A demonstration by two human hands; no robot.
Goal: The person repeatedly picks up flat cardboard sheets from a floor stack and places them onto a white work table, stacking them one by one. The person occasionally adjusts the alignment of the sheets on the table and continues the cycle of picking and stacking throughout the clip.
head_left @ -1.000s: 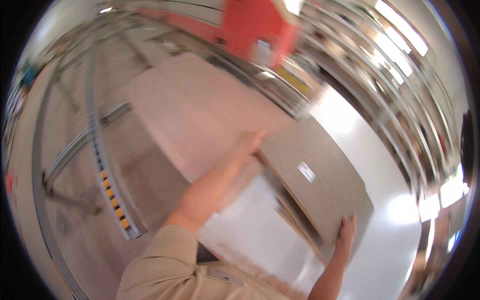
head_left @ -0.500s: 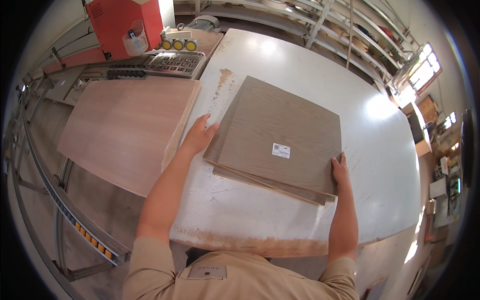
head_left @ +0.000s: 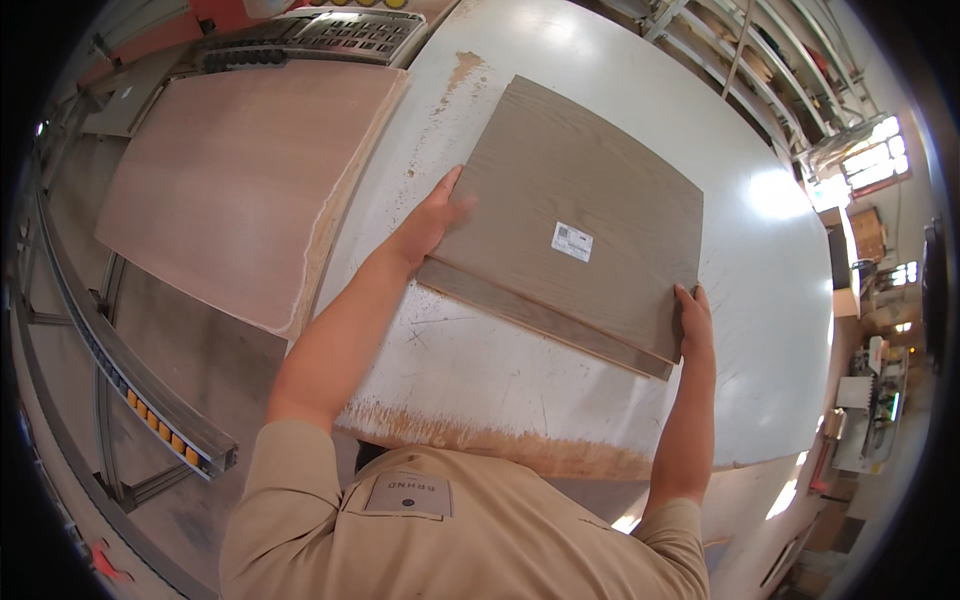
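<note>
Nearest me, my tan fabric shirt [head_left: 450, 530], short-sleeved, a grey rectangular patch on it; just past it, the worn brown front edge of the big white smooth-topped table [head_left: 770, 385], paint chipped along there; then the narrow visible strip of the lower grey-brown wood panel [head_left: 550, 316], jutting out toward me from under the upper one; on top of it, the upper grey-brown wood-grain rectangular panel [head_left: 590, 160], flat-faced, set somewhat askew to the table, between my two hands; my right hand [head_left: 694, 325] is grasping its right edge, thumb by the top face, remaining fingers along the side, partly hidden; my left hand [head_left: 435, 222] is at its left edge, fingers extended, thumb blurred over the top face; can't tell whether that one grips or only rests; a small white printed paper label [head_left: 573, 242] sits on the upper panel, nearer its front edge.

Off to my left, the straight grey metal rail with orange-yellow rollers [head_left: 160, 428]; beside the table, the large pinkish-tan flat board [head_left: 240, 190], rough pale edge toward me; beyond it, the silver metal grid plate [head_left: 365, 38]; behind, part of the red machine housing [head_left: 222, 12]; far right, pale metal shelving [head_left: 690, 20] and a bright window [head_left: 880, 160].
</note>
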